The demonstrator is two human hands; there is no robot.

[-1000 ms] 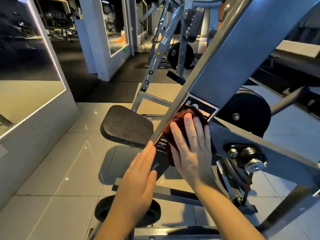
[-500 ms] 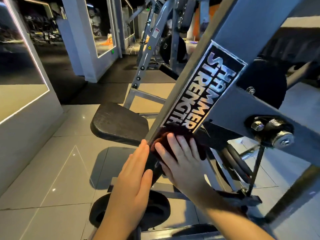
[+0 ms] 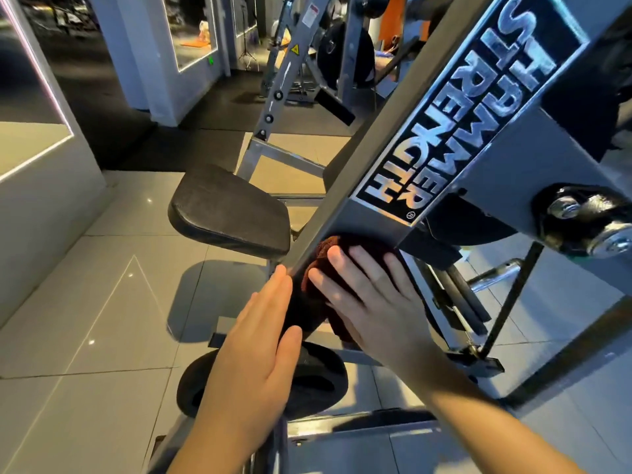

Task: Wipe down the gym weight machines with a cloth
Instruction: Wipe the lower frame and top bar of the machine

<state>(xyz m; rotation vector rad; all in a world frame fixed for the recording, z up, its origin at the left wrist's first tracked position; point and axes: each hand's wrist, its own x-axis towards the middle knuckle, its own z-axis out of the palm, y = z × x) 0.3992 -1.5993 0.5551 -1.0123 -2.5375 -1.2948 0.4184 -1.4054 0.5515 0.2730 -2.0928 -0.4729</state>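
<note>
A slanted grey steel beam of the weight machine crosses the view, with a black Hammer Strength label on its face. A dark brown cloth lies against the beam's lower end, just below the label. My right hand presses the cloth flat onto the beam with straight, spread fingers. My left hand lies flat along the beam's left edge, fingertips touching the metal beside the cloth. Most of the cloth is hidden under my right hand.
A black padded seat sits just left of the beam. A black round pad lies low beneath my hands. A bolted pivot juts out at right. Another plate-loaded machine stands behind. A mirrored wall runs along the left.
My right hand has slid the cloth down the beam from the label to the beam's lower end, uncovering the label. My left hand has stayed on the beam's edge. The camera moved closer.
</note>
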